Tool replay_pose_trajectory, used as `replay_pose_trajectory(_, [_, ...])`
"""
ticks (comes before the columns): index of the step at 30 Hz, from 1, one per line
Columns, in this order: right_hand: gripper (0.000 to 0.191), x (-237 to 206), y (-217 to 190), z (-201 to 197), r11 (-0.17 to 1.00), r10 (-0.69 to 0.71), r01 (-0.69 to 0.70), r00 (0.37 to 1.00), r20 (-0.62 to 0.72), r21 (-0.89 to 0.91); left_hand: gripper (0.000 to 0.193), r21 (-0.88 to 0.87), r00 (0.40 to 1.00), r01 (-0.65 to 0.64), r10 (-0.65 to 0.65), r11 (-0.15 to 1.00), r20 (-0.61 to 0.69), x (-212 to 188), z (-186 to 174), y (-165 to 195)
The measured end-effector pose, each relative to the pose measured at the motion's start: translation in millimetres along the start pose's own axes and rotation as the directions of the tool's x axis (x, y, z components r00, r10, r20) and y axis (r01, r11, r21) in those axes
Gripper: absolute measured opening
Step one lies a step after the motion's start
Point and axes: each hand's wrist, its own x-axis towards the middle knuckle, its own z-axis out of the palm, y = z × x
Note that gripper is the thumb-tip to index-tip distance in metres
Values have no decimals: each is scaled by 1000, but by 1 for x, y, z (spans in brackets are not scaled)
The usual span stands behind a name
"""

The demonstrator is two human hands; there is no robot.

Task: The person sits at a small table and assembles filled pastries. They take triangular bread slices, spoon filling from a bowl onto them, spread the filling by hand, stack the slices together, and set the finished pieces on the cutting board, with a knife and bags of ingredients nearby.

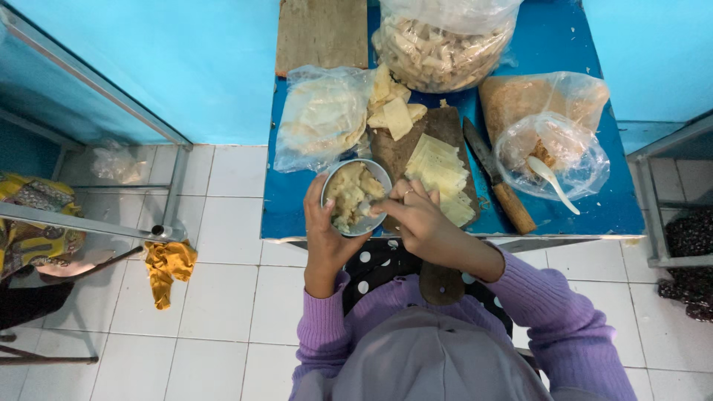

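We see the left hand [327,236] wrapped around a small metal bowl [356,196] of pale filling at the near edge of the blue table [297,200]. The right hand [420,219] pinches a spoon [369,208] dipping into the bowl, just left of the yellow wrappers [440,176].

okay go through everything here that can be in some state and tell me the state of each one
Left hand: grip closed around the bowl.
Right hand: fingers pinched at the bowl's rim.
Small bowl: held up, holds pale filling.
Knife: lying flat, unheld.
White spoon: resting in the open clear bag.
Pale wrappers: stacked on the wooden board.
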Motion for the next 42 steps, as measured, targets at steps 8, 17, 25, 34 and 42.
replay_pose_trajectory(8, [50,-15,-5,4,966,-65,58,998,-21,-253,125,65,1000,2,-3,998,13,2,-3,3])
replay_pose_trajectory(17, [31,2,6,-3,848,-332,283,943,-33,-449,123,96,999,-27,23,995,40,0,-3,2])
replay_pose_trajectory(25, [36,14,11,-8,860,-254,248,966,48,-446,120,94,999,-33,29,995,44,0,-4,2])
replay_pose_trajectory(34, [33,5,1,-10,951,-218,214,976,6,-224,119,108,999,-28,23,994,44,1,-4,2])
replay_pose_trajectory(42, [38,-2,9,2,996,-59,56,998,38,70,122,123,999,-18,15,992,30,0,-2,0])
